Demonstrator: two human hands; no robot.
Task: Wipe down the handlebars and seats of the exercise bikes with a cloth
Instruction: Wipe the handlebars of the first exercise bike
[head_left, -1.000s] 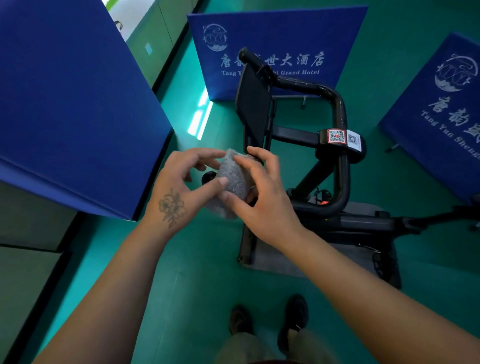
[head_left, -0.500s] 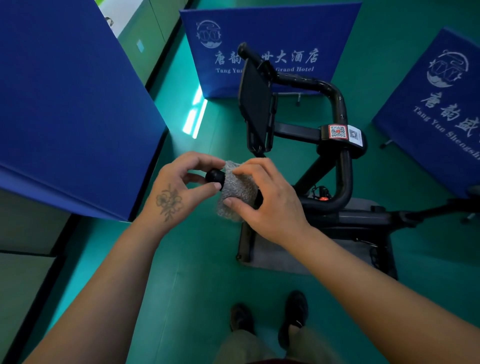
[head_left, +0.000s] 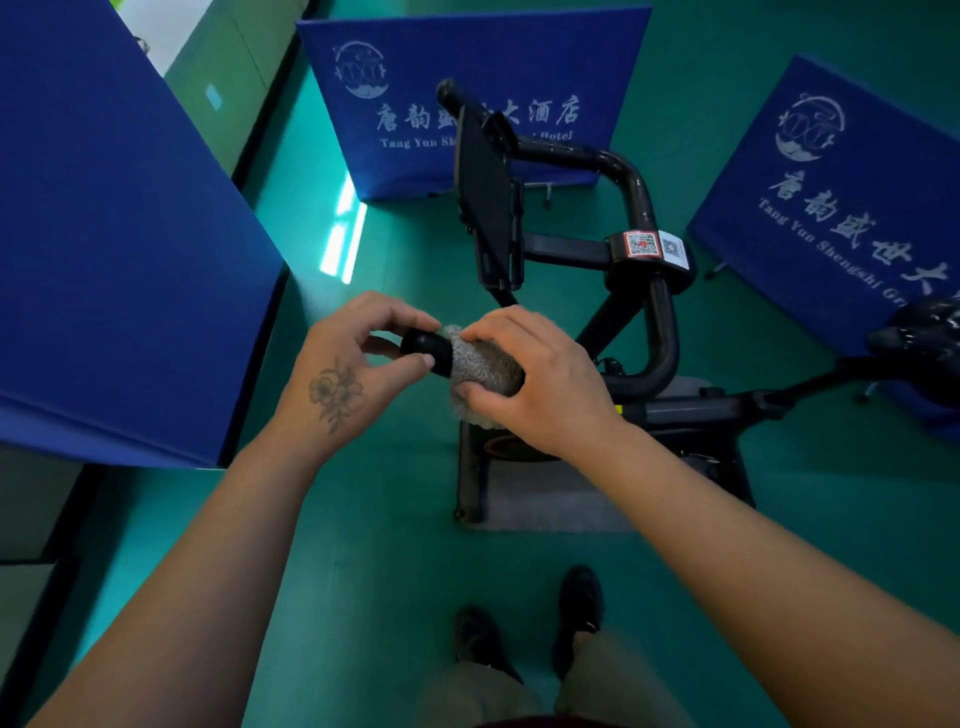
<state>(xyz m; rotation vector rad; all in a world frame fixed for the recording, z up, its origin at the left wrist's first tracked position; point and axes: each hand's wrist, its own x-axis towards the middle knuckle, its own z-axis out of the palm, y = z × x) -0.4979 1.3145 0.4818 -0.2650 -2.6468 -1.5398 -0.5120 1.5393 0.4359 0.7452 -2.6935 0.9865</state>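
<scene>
Here, two bare hands work one grey cloth (head_left: 483, 369) on an exercise bike's handlebar.

The right hand (head_left: 540, 382) grips the cloth wrapped around the near black grip end (head_left: 427, 345); the left hand (head_left: 345, 374) pinches that exposed tip. Three blue panels stand around the single bike (head_left: 644, 291) on the green floor (head_left: 363, 545).

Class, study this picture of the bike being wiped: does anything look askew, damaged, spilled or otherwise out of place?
Nothing stands out. The grey cloth is wrapped round the near handlebar grip, held by the right hand, while the left hand pinches the grip's end. The bike frame shows no visible damage, and no spill marks the green floor.
</scene>
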